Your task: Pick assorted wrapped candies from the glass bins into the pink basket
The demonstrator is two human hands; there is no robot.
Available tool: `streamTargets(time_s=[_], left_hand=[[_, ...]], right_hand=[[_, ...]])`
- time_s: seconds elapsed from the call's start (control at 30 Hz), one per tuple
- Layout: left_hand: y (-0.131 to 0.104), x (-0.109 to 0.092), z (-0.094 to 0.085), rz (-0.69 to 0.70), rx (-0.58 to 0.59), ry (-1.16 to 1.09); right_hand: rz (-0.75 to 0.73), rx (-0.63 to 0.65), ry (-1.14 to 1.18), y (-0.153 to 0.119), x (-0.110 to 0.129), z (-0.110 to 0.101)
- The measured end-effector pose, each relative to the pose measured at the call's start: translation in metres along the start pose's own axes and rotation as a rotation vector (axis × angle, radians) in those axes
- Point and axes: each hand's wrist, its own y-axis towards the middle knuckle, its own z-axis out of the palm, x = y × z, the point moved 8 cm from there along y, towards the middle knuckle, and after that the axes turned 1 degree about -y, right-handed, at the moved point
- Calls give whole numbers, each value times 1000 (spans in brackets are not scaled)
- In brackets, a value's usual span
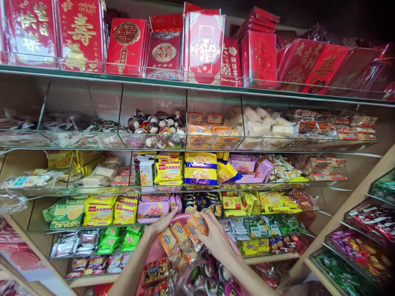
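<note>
My left hand (162,223) grips the far rim of a pink plastic basket (154,251) held low in front of the shelves. My right hand (214,237) is closed on a small orange snack packet (198,222) just above the basket. Several more orange snack packets (174,239) lie piled in the basket, along with darker wrapped sweets (212,273) near its front. Both forearms reach up from the bottom edge of the view.
Glass-fronted shelves (185,149) hold wrapped snacks, biscuits and round sweets (157,128). Red envelope packs (203,45) stand along the top shelf. A second shelf unit (361,238) with bagged sweets angles in at the right.
</note>
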Motion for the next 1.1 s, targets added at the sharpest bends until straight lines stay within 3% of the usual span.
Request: streamTargets(time_s=[0.1,0.27,0.43,0.67,1.1], left_hand=[[2,6,1,-43,21,-42],[4,10,3,-96,45,-92],[4,8,3,-66,50,-85],[4,5,4,-39,63,-101],[3,8,4,-70,38,-56]], right_hand=[[64,-10,10,-2,-18,11],[112,-16,-7,-3,-32,8],[93,-37,-18,4,-37,5],[154,-66,-81,7,-63,-3],[120,1,-205,2,-70,28]])
